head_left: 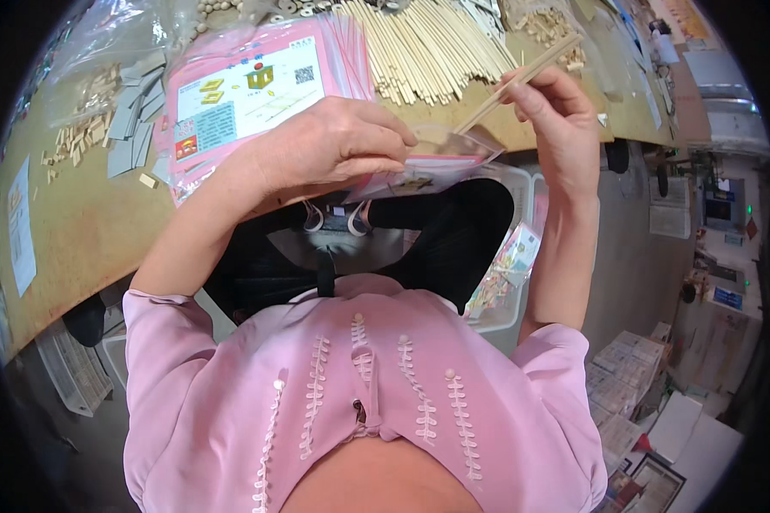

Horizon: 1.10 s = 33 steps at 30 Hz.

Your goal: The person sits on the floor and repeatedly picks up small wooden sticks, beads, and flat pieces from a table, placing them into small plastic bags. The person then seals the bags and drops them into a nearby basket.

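Note:
My left hand (pixel 342 145) is closed on the edge of a clear plastic bag (pixel 423 178) with pink and a printed picture on it, held at the table's front edge above my lap. Between the thumb and fingers of my right hand (pixel 558 111) is a pinch of thin wooden sticks (pixel 539 61), slanting down to the left. Their lower ends are at the mouth of the bag; whether they are inside it is hard to tell. Just beyond both hands lies a large pile of loose wooden sticks (pixel 428 56). A stack of pink printed bags (pixel 252 94) lies beside my left hand.
Grey flat strips (pixel 137 111) and small wooden blocks (pixel 81 137) lie at the left of the table (pixel 85 231). More small wooden pieces (pixel 552 30) are at the far right. Below the table edge, a white bin (pixel 496 312) holds filled bags. Stacked papers (pixel 629 368) stand on the right.

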Available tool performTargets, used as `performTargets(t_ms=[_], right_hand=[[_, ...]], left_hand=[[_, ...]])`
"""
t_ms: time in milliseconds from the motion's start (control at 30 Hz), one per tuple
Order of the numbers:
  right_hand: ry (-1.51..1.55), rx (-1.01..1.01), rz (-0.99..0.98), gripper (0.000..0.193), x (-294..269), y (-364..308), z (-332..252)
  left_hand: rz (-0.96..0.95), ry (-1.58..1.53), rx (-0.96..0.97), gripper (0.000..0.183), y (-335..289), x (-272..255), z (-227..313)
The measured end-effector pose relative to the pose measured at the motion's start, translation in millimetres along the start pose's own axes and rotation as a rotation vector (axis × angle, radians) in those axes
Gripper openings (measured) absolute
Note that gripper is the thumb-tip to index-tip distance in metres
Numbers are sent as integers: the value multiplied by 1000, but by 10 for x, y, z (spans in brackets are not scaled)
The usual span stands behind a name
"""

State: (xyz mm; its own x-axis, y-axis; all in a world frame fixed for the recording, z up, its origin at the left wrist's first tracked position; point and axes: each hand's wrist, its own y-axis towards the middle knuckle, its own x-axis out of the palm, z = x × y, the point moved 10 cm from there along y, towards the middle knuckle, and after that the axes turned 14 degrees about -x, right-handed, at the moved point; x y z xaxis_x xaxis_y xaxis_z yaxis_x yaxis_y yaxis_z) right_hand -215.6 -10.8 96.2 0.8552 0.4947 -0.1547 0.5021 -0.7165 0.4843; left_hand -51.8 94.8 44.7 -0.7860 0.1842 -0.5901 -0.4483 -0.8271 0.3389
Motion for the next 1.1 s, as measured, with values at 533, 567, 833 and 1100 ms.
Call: performTargets(t_ms=[533, 567, 833, 1100], right_hand=[[-627, -99, -211, 21, 228, -585, 38], [-627, -99, -196, 20, 207, -563, -2], [-445, 10, -33, 12, -331, -236, 447], [-729, 98, 81, 16, -1145, 906, 1696]], left_hand=[[61, 112, 125, 12, -53, 129, 97], [63, 114, 131, 12, -41, 120, 105], [41, 49, 199, 13, -9, 89, 114], [-15, 151, 260, 15, -56, 307, 176]])
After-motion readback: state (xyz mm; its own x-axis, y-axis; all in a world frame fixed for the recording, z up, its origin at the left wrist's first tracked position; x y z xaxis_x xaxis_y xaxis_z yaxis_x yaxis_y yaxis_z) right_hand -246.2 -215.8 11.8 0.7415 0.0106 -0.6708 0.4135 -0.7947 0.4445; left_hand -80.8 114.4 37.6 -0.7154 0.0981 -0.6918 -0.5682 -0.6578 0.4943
